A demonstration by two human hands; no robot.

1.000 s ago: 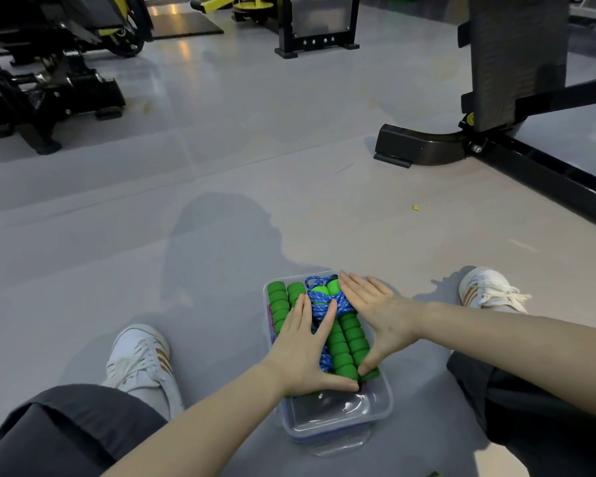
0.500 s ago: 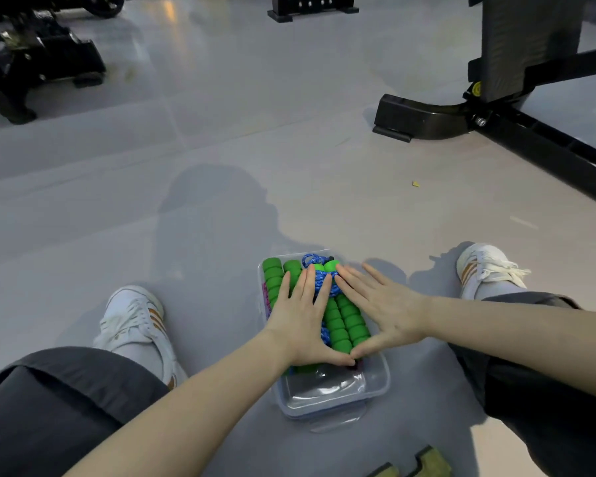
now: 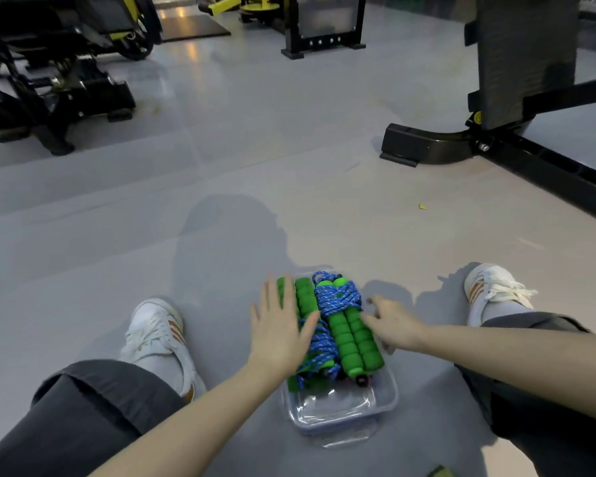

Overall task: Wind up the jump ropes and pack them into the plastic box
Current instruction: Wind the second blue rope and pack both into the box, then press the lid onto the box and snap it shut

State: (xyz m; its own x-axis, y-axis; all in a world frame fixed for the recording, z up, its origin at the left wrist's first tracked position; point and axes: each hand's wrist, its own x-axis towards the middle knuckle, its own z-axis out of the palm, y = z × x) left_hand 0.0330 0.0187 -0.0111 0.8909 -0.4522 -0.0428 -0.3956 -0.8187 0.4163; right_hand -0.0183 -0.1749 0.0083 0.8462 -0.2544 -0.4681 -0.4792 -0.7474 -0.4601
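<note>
A grey floor (image 3: 255,139) is seen, on which a black gym machine (image 3: 49,91) is stood far left and a black machine foot (image 3: 424,146) at the right, a yellow scrap (image 3: 422,206) is left near that foot, and a left sneaker (image 3: 155,332) and a right sneaker (image 3: 492,287) (both white, orange-striped) are set well apart.

Dim bluish light, soft floor (image 3: 221,139) glare (motion-blurred right hand (image 3: 391,325)), wide-angle edge bending

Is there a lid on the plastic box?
No, the plastic box is open on top, and the green-handled jump ropes lie uncovered in it.
</note>
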